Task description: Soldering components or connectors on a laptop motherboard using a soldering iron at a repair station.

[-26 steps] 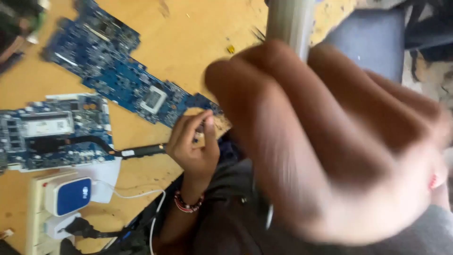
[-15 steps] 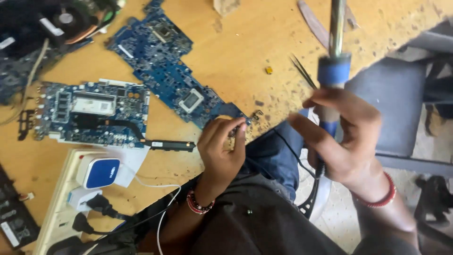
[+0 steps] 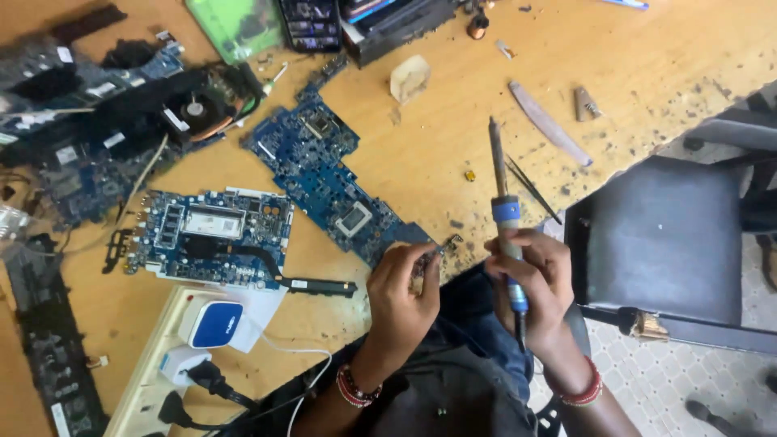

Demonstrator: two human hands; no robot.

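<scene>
My right hand [image 3: 537, 279] grips a blue-handled soldering iron [image 3: 503, 212], its metal tip pointing up and away over the wooden table [image 3: 453, 121]. My left hand [image 3: 401, 287] pinches a small component at the table's near edge, touching the lower corner of a long blue circuit board [image 3: 324, 174]. A second blue circuit board [image 3: 212, 235] with a black heat pipe lies to the left of that hand. Both wrists wear red bead bracelets.
A white power strip [image 3: 158, 364] with a blue-and-white adapter [image 3: 212, 324] sits at lower left. Dark laptop parts and a fan [image 3: 190, 109] crowd the far left. Tweezers [image 3: 530, 190], a flat metal blade [image 3: 550, 123] and a pale block [image 3: 409, 78] lie on the table. A black chair [image 3: 672, 243] stands at right.
My right hand with the soldering iron has dropped away from the camera to the table edge. The view has shifted up the table. My left hand stays at the board's corner.
</scene>
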